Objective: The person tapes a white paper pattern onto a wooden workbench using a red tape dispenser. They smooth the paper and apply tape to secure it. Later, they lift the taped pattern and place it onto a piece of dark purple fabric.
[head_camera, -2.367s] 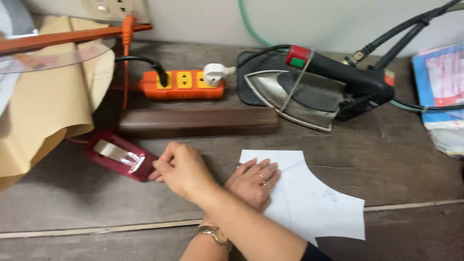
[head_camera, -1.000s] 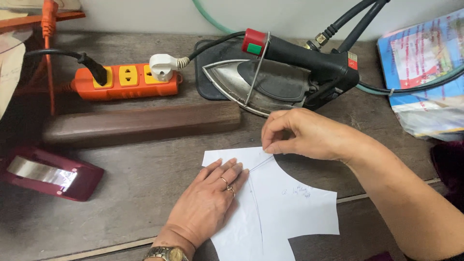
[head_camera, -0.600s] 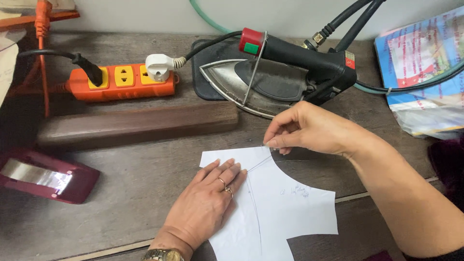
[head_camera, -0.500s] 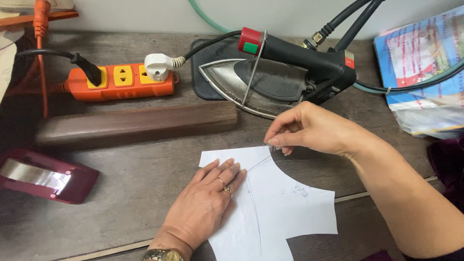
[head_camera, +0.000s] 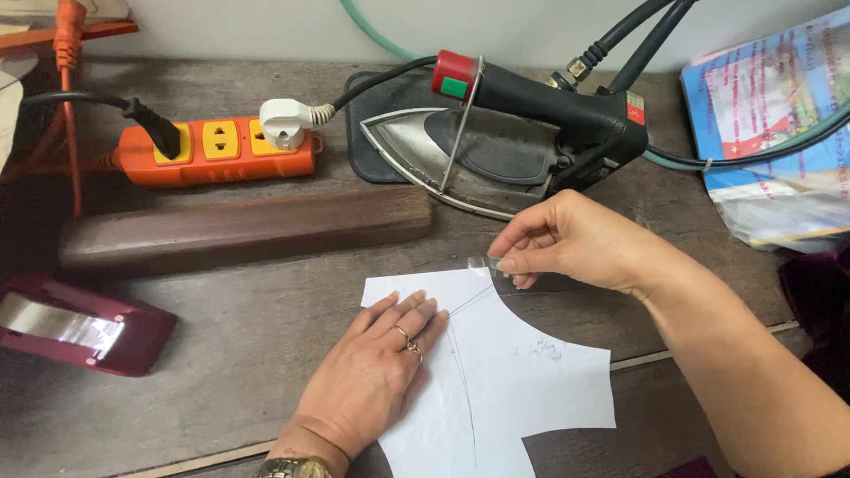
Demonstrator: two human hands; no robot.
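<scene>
A white paper pattern piece (head_camera: 513, 381) with curved edges and a pencilled seam line lies on the wooden table (head_camera: 248, 310). My left hand (head_camera: 376, 376) presses flat on its left part, fingers spread, rings on one finger. My right hand (head_camera: 567, 243) hovers at the paper's upper edge and pinches a short strip of clear tape (head_camera: 482, 263) between thumb and fingers, just above the paper.
A steam iron (head_camera: 505, 133) rests on its dark pad behind the paper, hoses running off right. An orange power strip (head_camera: 217, 150), a dark wooden block (head_camera: 243, 230), a maroon tape dispenser (head_camera: 80, 327) and magazines in plastic (head_camera: 770, 124) surround the work area.
My right hand left the tape dispenser on the left and came over to the paper's top edge holding the tape. The view shifted right; in the last second the hands barely moved.
</scene>
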